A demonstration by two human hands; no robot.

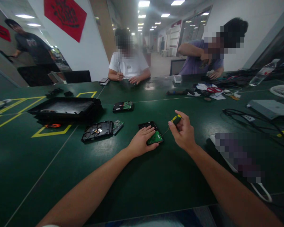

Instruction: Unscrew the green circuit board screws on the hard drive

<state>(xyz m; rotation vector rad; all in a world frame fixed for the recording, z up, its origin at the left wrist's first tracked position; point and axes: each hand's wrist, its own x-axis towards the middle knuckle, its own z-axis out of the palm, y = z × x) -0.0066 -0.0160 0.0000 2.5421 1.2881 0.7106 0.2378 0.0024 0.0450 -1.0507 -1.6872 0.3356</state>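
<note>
- The left hand (142, 142) is laid palm down, fingers spread loosely rather than closed, on a hard drive (148, 126); the drive is pinned, not gripped.
- The hard drive lies flat on the green bench (132, 183), directly in front of the person, with its green circuit board (156, 137) showing at the near right corner, just beside the fingertips.
- The right hand (183, 132) is closed around the yellow-and-black handle of a screwdriver (176, 119); the thin shaft is angled down and left towards the circuit board. Whether the tip is seated in a screw cannot be told.
- Judgement: the work is best done with the drive pressed flat so it cannot turn, the shaft brought more upright over the screw, and the fingers held clear of the tip.
- Count, hard drives: three on the near bench, namely the one under hand, an opened drive (98, 130) to the left, and a third drive (123, 106) farther back.
- Count, screwdrivers in the person's hands: one.
- Count, black trays: one black tray (66, 108), at the left.
- Count, other people: two seated across the bench, one standing at far left.
</note>
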